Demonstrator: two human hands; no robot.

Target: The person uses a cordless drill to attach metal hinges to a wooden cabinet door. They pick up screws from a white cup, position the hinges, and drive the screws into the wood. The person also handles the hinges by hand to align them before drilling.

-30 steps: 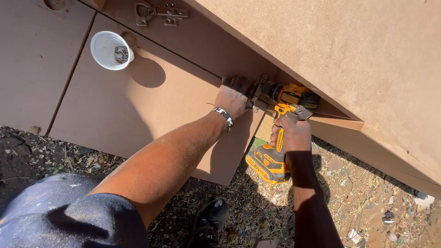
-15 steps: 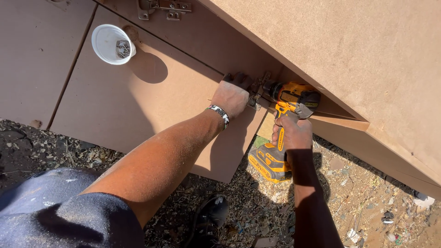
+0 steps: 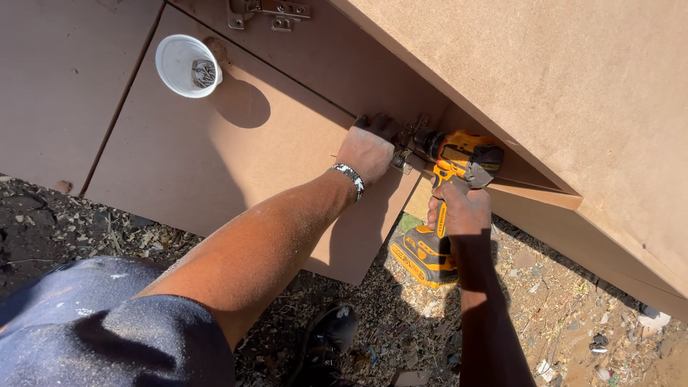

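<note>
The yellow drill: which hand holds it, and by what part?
The right hand grips the yellow drill by its handle, above the battery. The left hand presses a metal hinge against the board.

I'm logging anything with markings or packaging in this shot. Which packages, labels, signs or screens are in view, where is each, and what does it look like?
Label on the drill's battery: low centre, below the right hand; yellow block with black lettering panels.
Plate on the drill body: by the board edge, beside the left hand; dark patch on yellow casing.
White cup: upper left on the brown board; round, holds screws, unmarked.
No signs or screens.
</note>
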